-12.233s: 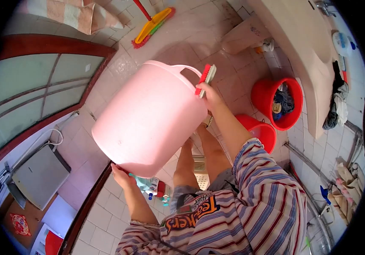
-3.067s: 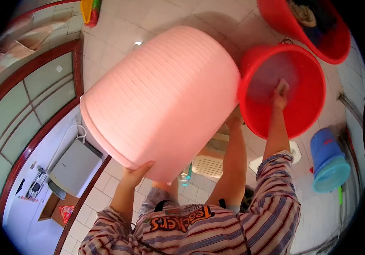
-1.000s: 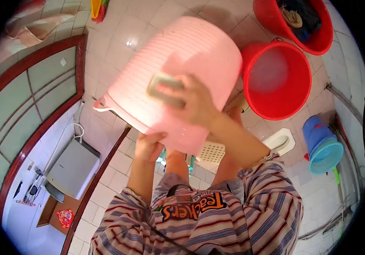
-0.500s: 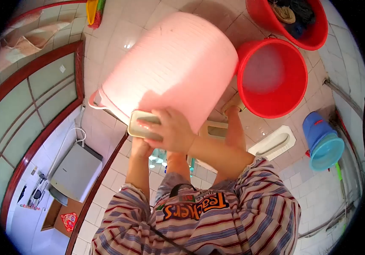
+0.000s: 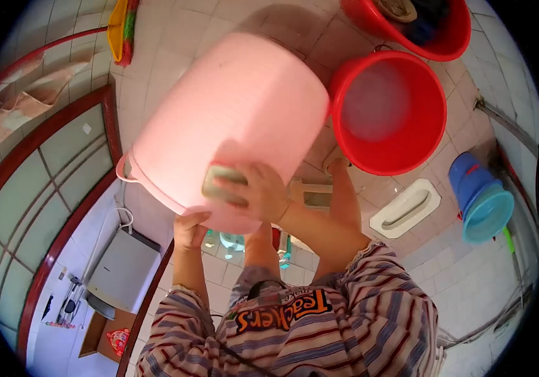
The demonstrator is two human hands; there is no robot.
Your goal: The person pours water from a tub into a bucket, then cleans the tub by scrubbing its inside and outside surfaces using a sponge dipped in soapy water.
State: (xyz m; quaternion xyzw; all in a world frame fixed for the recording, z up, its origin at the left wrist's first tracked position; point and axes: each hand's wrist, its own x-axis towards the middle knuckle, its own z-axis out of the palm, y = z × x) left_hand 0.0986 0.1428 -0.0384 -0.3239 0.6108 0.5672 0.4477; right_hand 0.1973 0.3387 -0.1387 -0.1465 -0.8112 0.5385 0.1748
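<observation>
Holding pink bucket [image 5: 238, 119] by the rim in left grip [image 5: 191, 231]; clasping brush [image 5: 213, 187] in right grip [image 5: 262, 192], with forearm [image 5: 326, 234] slanting inward; apparently against bucket's side, though blurred

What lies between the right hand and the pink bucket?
A pale-backed scrub brush, held by the right hand over the pink bucket, in the head view.

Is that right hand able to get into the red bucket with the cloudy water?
Probably yes. The right hand is holding a brush against the pink bucket, but the red bucket stands just beside that, on the right, and nothing covers its open top.
</observation>
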